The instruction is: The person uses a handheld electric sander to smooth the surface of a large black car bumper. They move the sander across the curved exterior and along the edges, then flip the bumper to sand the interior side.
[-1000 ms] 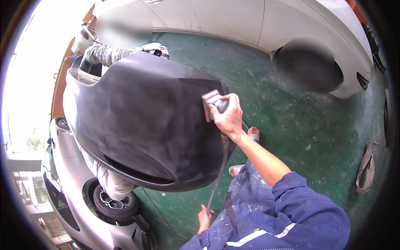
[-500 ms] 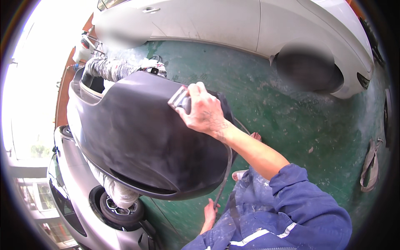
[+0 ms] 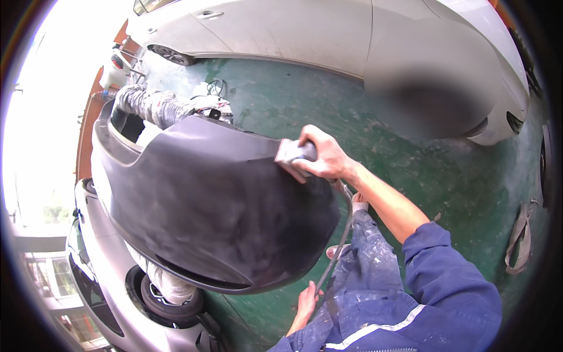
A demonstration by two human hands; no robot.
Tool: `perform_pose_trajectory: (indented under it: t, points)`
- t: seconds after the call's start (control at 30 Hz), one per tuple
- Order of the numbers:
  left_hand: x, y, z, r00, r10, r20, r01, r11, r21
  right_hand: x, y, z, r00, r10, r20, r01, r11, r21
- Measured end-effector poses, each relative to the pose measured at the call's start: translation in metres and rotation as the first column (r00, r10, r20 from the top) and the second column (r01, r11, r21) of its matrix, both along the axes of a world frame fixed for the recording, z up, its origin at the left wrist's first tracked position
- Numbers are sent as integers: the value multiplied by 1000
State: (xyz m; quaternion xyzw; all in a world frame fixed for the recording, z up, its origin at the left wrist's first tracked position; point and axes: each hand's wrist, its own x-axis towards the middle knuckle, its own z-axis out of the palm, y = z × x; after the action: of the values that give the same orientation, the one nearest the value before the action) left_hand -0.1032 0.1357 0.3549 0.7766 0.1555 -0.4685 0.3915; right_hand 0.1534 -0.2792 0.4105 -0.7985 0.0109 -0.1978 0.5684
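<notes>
A hand sander (image 3: 296,154) with a grey body and a flat rectangular pad is gripped from above by my right hand (image 3: 324,154). It is tilted at the right part of a matt black car bumper (image 3: 205,188); whether the pad touches the surface I cannot tell. From the sander a grey hose (image 3: 346,226) hangs down along my leg. Lower down, beside the bumper's near right end, the fingers of my left hand (image 3: 306,300) are closed around that hose. Smudgy, dull patches show on the bumper's face.
Wrapped padding (image 3: 158,108) bears the bumper at its far left side. A white car (image 3: 293,29) stands along the back, and a silver car (image 3: 111,252) at lower left. The green floor (image 3: 404,176) is dusty. A grey cloth strip (image 3: 521,237) hangs or lies at right.
My right hand has moved to the right with the sander, toward the bumper's right edge, and tilted it. My left hand, still on the hose, has shifted slightly right.
</notes>
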Motion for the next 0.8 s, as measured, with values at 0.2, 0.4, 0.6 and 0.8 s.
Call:
perform_pose_trajectory:
  t: [0.2,0.4,0.6,0.8]
  points:
    - [46,-71,23,998,-58,-33,52,984,-170,83,-3,91,945,326,-30,-327,930,-168]
    - [47,-71,17,996,-93,-3,92,990,-108,87,-33,31,947,267,-178,-272,962,-7]
    - [24,-33,4,991,-74,-115,76,997,10,51,-59,-91,912,215,-350,-135,961,241]
    - [8,-3,3,994,-20,-108,31,995,99,16,-54,-128,842,136,-523,93,917,388]
